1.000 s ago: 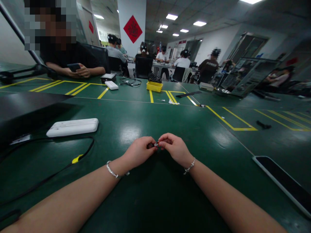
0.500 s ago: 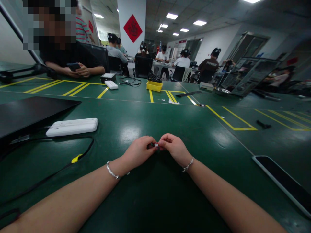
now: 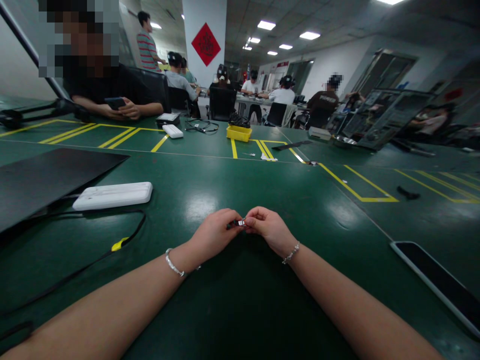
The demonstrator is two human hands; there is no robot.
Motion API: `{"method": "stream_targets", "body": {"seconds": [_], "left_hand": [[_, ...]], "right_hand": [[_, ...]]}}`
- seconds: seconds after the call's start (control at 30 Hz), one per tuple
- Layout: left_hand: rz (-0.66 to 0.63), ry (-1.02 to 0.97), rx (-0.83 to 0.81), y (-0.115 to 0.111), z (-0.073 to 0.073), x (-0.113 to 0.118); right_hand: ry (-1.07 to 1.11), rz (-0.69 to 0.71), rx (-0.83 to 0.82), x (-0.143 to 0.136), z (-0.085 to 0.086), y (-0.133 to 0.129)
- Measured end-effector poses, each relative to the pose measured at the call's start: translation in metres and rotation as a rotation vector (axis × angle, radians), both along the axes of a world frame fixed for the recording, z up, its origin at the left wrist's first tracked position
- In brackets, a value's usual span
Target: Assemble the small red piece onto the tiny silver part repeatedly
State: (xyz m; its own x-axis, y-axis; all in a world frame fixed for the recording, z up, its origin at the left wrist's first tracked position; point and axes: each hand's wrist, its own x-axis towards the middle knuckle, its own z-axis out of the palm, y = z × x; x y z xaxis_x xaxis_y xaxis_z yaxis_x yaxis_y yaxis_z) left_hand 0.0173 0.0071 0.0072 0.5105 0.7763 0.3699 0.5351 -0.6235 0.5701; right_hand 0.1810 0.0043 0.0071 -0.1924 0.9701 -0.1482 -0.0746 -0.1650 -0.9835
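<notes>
Both hands meet over the middle of the green table, fingertips almost touching. Between them is a tiny white and dark piece (image 3: 241, 223), too small to name. My left hand (image 3: 215, 230) is closed in a pinch on its left side. From the right, my right hand (image 3: 268, 227) pinches at the piece's other end, thumb against curled fingers. Most of the piece is covered by the fingertips. Each wrist wears a silver bracelet.
On the left lie a white power bank (image 3: 112, 196), a flat black panel (image 3: 56, 175) and a black cable with a yellow tag (image 3: 119, 244). A phone (image 3: 437, 280) lies at right. A yellow bin (image 3: 239, 133) stands farther back. Across the table a person holds a phone (image 3: 115, 103).
My hands stay in nearly the same place; the small piece shows a bit more white between the fingertips. In the background, a person in a striped shirt has moved right.
</notes>
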Motion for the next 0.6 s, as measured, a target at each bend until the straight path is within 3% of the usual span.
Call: {"method": "stream_targets", "body": {"seconds": [0.3,0.6], "left_hand": [[-0.012,-0.111,0.237,-0.0022,0.0029,0.0002],[-0.012,-0.116,0.228,-0.0045,0.0047,0.0013]], "right_hand": [[0.306,0.288,-0.084,0.0036,0.0032,-0.0076],[0.346,0.280,-0.049,0.0014,-0.0011,-0.0071]]}}
